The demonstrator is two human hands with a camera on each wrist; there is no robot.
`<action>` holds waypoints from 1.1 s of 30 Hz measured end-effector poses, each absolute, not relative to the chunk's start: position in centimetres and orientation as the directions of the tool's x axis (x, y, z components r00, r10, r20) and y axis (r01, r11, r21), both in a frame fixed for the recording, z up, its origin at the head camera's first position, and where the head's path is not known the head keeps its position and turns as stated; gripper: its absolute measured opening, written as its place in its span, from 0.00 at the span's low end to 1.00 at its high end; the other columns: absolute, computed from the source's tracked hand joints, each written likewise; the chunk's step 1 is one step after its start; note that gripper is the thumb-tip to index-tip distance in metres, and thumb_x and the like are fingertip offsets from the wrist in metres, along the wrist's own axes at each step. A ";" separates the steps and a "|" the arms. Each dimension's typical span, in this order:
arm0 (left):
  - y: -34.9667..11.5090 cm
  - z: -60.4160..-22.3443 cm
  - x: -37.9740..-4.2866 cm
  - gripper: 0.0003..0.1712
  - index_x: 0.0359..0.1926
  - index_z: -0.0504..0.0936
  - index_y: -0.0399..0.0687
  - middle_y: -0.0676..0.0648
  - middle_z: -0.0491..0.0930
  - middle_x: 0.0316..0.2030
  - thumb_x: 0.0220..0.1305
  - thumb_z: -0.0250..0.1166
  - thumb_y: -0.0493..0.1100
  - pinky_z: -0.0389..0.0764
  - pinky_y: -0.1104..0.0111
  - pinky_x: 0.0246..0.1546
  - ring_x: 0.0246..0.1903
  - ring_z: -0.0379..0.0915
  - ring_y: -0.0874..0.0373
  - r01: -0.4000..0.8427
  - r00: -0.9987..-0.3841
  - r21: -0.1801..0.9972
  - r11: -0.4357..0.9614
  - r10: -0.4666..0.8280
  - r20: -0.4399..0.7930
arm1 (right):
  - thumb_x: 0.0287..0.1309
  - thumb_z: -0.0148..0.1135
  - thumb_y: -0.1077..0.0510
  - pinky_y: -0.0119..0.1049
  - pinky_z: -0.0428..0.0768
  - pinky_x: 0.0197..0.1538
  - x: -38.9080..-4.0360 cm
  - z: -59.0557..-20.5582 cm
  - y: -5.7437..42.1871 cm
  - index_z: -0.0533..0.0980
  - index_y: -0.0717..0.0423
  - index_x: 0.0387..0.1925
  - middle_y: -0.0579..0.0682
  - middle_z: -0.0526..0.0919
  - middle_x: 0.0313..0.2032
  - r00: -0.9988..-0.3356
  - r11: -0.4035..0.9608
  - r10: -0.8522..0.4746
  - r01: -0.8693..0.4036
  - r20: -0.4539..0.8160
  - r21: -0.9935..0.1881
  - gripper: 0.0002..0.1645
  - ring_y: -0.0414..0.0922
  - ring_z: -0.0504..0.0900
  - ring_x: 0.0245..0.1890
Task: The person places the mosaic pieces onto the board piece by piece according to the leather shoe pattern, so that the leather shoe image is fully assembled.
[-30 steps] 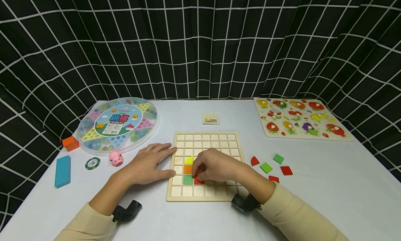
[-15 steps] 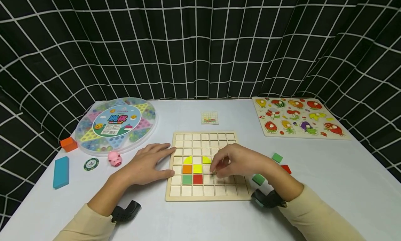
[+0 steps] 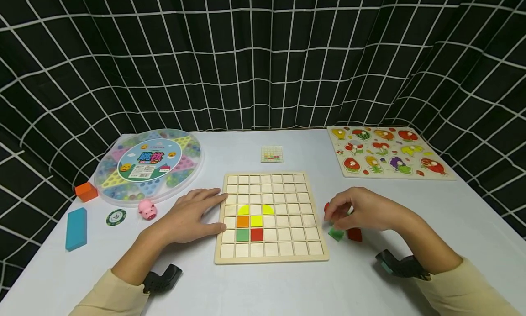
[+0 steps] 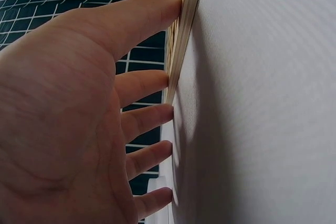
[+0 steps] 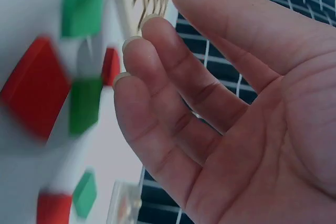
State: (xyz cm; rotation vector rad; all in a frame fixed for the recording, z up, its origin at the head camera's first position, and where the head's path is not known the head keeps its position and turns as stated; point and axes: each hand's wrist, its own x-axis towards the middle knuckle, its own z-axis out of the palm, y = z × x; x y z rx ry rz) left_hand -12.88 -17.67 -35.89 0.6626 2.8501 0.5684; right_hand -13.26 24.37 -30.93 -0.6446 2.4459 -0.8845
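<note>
My left hand (image 3: pixel 190 219) lies spread at the left edge of a wooden grid board (image 3: pixel 283 188). In the left wrist view its thumb and a fingertip touch the board's side. Several pieces sit in the grid: two yellow quarter circles (image 3: pixel 244 209), an orange square (image 3: pixel 242 221), a yellow square (image 3: pixel 256 221), a green square (image 3: pixel 242 235) and a red square (image 3: pixel 256 234). Right of the board, my right hand (image 3: pixel 363 209) hovers over loose pieces, fingers loosely bent with nothing between them. A loose green square (image 3: pixel 336 234) and a red one (image 3: pixel 355 234) show below it; it partly hides others.
A small pattern card (image 3: pixel 272 154) lies behind the board. A fruit puzzle (image 3: pixel 388 154) is at the back right, a round marble-game box (image 3: pixel 149 163) at the back left. Near that box are a pink pig (image 3: pixel 147 209), a chip (image 3: pixel 116 217), an orange block (image 3: pixel 86 192) and a blue block (image 3: pixel 76 229).
My right hand has left the red square in its cell and moved right, off the board, to the loose pieces. My left hand stays at the board's edge.
</note>
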 end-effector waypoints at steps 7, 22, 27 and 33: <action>-17.7 -35.7 -12.9 0.45 0.77 0.67 0.58 0.44 0.63 0.77 0.64 0.66 0.66 0.57 0.35 0.71 0.76 0.55 0.38 0.397 -0.886 0.397 0.827 0.458 -0.069 | 0.51 0.77 0.62 0.31 0.81 0.35 -12.2 -31.8 27.2 0.85 0.51 0.39 0.45 0.84 0.31 -0.827 0.754 -0.463 -0.177 -0.319 -0.633 0.12 0.44 0.79 0.34; -17.6 -35.8 -12.8 0.45 0.77 0.67 0.59 0.44 0.64 0.77 0.63 0.67 0.66 0.56 0.35 0.72 0.76 0.54 0.39 0.381 -0.889 0.414 0.827 0.451 -0.081 | 0.44 0.81 0.66 0.31 0.76 0.32 -11.4 -32.8 27.0 0.80 0.48 0.35 0.45 0.77 0.30 -0.860 0.842 -0.394 -0.195 -0.324 -0.504 0.19 0.44 0.74 0.34; -17.7 -35.9 -12.8 0.45 0.77 0.67 0.60 0.45 0.63 0.77 0.63 0.67 0.67 0.57 0.35 0.72 0.76 0.54 0.39 0.379 -0.889 0.413 0.828 0.449 -0.084 | 0.44 0.81 0.65 0.31 0.76 0.33 -11.5 -32.9 27.0 0.82 0.49 0.37 0.45 0.78 0.31 -0.864 0.856 -0.376 -0.185 -0.335 -0.482 0.19 0.44 0.74 0.34; -17.7 -35.8 -12.9 0.45 0.77 0.68 0.60 0.44 0.64 0.77 0.63 0.66 0.67 0.57 0.35 0.72 0.76 0.54 0.39 0.379 -0.891 0.407 0.831 0.446 -0.082 | 0.44 0.81 0.66 0.31 0.77 0.34 -11.4 -32.7 26.7 0.81 0.48 0.35 0.44 0.78 0.31 -0.864 0.856 -0.396 -0.226 -0.310 -0.464 0.19 0.43 0.74 0.35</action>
